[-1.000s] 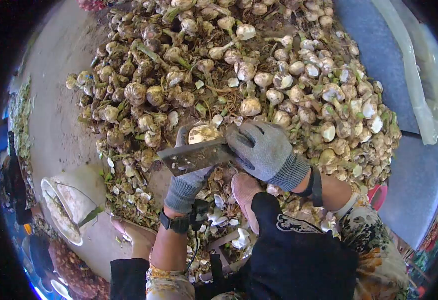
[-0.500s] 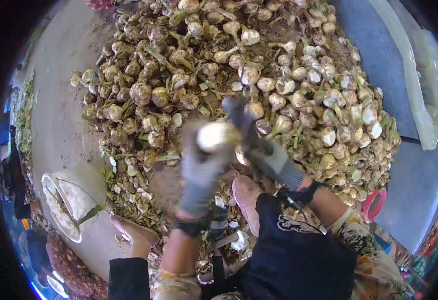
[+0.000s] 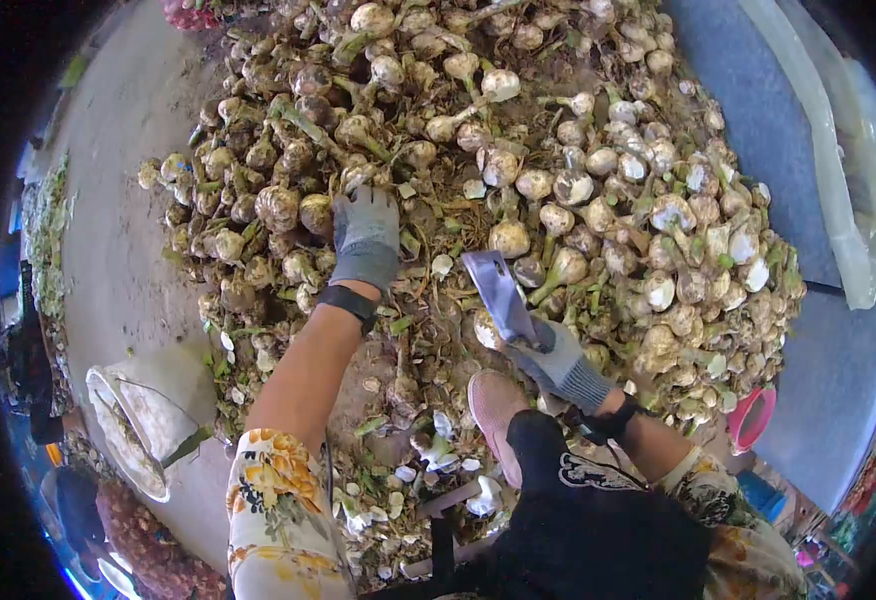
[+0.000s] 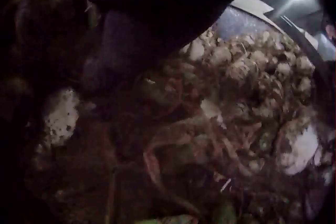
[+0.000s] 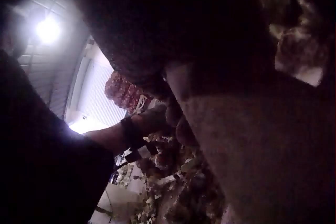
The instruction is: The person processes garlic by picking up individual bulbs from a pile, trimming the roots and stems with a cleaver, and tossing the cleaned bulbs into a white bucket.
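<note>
Steel cleaver (image 3: 499, 290) | your right hand (image 3: 552, 360) is gripping its near end, likely angling blade clear | left hand (image 3: 367, 238) is reaching bulbs (image 3: 316, 213), grip unclear

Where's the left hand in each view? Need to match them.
Head: left hand, just left of and above centre, over the bulbs.
Left wrist: dark shape, upper left, blurred into shadow.
Right wrist: slightly left of and below centre, dim.
Shared landmark: the bulb pile, in all three.

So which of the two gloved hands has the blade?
The right hand, nearer the pink shoe: the broad metal blade sticks out from its fingers. The left hand, at the heap of bulbs, has none.
</note>
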`<state>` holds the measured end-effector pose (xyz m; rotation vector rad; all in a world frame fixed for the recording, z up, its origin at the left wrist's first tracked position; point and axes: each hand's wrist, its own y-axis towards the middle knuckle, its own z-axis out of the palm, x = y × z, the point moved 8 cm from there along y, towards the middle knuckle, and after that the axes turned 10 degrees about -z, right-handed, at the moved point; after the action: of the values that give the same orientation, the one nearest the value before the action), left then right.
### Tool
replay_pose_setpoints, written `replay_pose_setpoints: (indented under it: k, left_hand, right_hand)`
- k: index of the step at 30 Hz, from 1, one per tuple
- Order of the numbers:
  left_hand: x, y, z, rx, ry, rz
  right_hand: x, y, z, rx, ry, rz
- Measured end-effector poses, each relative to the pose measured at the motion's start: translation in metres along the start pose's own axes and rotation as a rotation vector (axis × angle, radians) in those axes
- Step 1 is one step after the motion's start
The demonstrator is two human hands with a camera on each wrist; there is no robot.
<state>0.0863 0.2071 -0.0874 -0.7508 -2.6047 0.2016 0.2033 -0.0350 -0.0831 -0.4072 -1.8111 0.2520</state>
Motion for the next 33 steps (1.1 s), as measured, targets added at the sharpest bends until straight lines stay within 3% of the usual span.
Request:
replay_pose_setpoints:
  k: [2, 5, 7, 8, 11, 15, 17, 21, 24, 27, 28, 29, 31, 32, 33]
  left_hand:
    - [0.015, -0.020, -0.029, 0.069, -0.202, -0.103]
    - [0.038, -0.070, -0.029, -0.011, -1.321, -0.032]
    - [0.038, -0.105, -0.008, 0.205, -1.915, -0.109]
    - [0.036, -0.122, -0.017, 0.210, -1.975, -0.127]
    - [0.036, -0.165, -0.017, 0.328, -2.009, -0.262]
    - [0.045, -0.179, -0.009, 0.149, -1.908, -0.184]
    - [0.045, -0.183, -0.009, 0.079, -1.928, -0.141]
    - [0.038, -0.191, -0.002, 0.210, -2.006, -0.223]
    - [0.028, -0.198, -0.026, 0.141, -2.012, -0.280]
    - [0.023, -0.215, -0.028, 0.396, -2.413, -0.466]
    - [0.029, -0.213, -0.057, 0.500, -2.286, -0.184]
    - [0.030, -0.211, -0.034, 0.488, -2.427, -0.260]
    - [0.037, -0.195, -0.035, 0.328, -2.234, -0.385]
    - [0.047, -0.185, -0.018, 0.123, -1.855, -0.271]
    - [0.052, -0.178, -0.014, 0.113, -1.916, -0.287]
  right_hand:
    - [0.010, 0.010, -0.003, -0.080, -0.075, -0.137]
    - [0.059, 0.017, -0.009, -0.166, -0.268, -0.304]
    - [0.098, 0.025, -0.003, -0.166, -0.497, -0.467]
    - [0.131, 0.022, 0.003, -0.161, -0.624, -0.611]
    - [0.159, 0.013, 0.030, -0.131, -0.797, -0.868]
    - [0.167, 0.002, 0.045, -0.116, -0.805, -0.964]
    - [0.163, 0.002, 0.049, -0.090, -0.804, -0.932]
    - [0.129, 0.017, 0.054, -0.031, -0.741, -0.779]
    - [0.118, 0.004, 0.055, -0.113, -0.713, -0.814]
    - [0.045, 0.041, 0.040, 0.124, -0.925, -0.200]
    - [0.051, 0.038, 0.024, 0.018, -0.797, -0.212]
    - [0.071, 0.025, 0.012, -0.150, -0.748, -0.337]
    - [0.093, 0.012, 0.005, -0.224, -0.668, -0.457]
    - [0.099, 0.012, 0.002, -0.251, -0.601, -0.465]
    - [0.103, 0.012, 0.002, -0.267, -0.535, -0.468]
